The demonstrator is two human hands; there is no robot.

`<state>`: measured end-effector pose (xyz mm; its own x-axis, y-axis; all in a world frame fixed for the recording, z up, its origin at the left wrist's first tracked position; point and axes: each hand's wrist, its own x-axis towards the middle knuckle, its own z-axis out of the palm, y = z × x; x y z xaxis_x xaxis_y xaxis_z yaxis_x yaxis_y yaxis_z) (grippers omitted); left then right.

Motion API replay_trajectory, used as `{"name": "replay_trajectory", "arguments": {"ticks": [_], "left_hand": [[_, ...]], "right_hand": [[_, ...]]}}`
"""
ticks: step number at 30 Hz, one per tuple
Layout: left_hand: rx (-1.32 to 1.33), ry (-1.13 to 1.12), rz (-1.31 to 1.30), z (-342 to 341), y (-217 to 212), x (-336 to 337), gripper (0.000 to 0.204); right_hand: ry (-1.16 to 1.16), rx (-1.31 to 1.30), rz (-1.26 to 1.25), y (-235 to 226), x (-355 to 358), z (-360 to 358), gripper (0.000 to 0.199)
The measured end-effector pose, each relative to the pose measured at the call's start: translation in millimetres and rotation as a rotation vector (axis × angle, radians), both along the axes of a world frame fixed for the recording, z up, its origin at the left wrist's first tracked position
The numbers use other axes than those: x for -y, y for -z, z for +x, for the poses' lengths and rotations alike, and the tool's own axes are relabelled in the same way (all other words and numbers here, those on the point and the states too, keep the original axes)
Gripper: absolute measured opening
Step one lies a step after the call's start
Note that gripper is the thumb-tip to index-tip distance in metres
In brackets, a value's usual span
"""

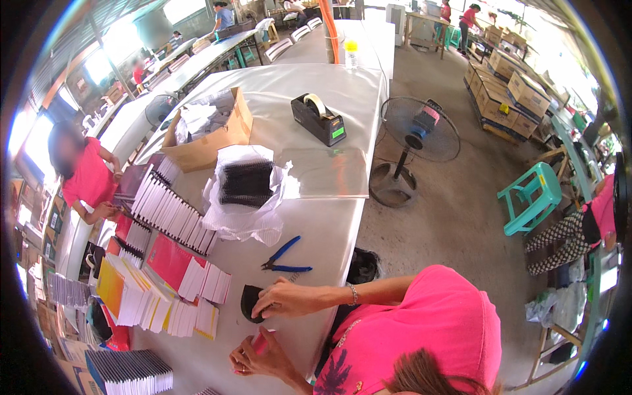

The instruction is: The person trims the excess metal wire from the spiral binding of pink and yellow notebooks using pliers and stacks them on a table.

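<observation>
My right hand [284, 299], with a bracelet at its wrist, reaches over the near tabletop, fingers curled onto a black half-round object [249, 303] whose kind I cannot make out. Just below it, my left hand [263, 359] wears a ring and is closed around a small pink object [261, 341], mostly hidden by the fingers. Beyond my right hand lie blue-handled cutting pliers [287, 258], jaws apart. Further off, black binding combs [246, 184] sit in crumpled white paper [230, 227]. To the left are piled spiral-bound books [172, 214] and red-covered books [170, 262].
A black tape dispenser [318, 120] and an opened cardboard box [237, 125] stand farther along the table. A standing fan [419, 131] is beside its right edge. A co-worker in pink [89, 174] handles books across the table. A green stool [532, 197] stands on the floor.
</observation>
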<state>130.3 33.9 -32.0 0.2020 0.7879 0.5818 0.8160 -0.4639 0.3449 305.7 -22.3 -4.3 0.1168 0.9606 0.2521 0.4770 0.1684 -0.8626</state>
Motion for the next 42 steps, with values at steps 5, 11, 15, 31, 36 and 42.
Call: {"name": "replay_trajectory", "arguments": {"ticks": [5, 11, 15, 31, 36, 42], "left_hand": [[-0.049, 0.048, -0.065, -1.6, -4.0, -1.9, 0.030], [-0.207, 0.142, 0.160, -15.6, -5.4, -9.1, 0.034], [-0.169, 0.153, 0.130, -12.2, -9.6, -5.4, 0.030], [-0.114, 0.263, 0.026, -18.9, -3.0, -16.5, 0.023], [-0.129, 0.318, 0.022, -26.3, -1.5, -17.9, 0.022], [-0.165, 0.217, -0.057, -27.3, 3.4, -16.8, 0.020]], "right_hand": [[-0.050, 0.023, 0.006, 7.4, -2.1, -8.8, 0.018], [0.011, 0.035, 0.134, 17.1, -7.4, -14.5, 0.011], [-0.027, 0.081, 0.131, 17.9, -9.6, -14.1, 0.010], [-0.191, 0.065, 0.140, 23.6, -18.5, -9.5, 0.010], [-0.179, 0.085, 0.162, 17.7, -17.8, -6.2, 0.010], [-0.136, 0.043, 0.174, 20.7, -21.7, -10.1, 0.008]]}}
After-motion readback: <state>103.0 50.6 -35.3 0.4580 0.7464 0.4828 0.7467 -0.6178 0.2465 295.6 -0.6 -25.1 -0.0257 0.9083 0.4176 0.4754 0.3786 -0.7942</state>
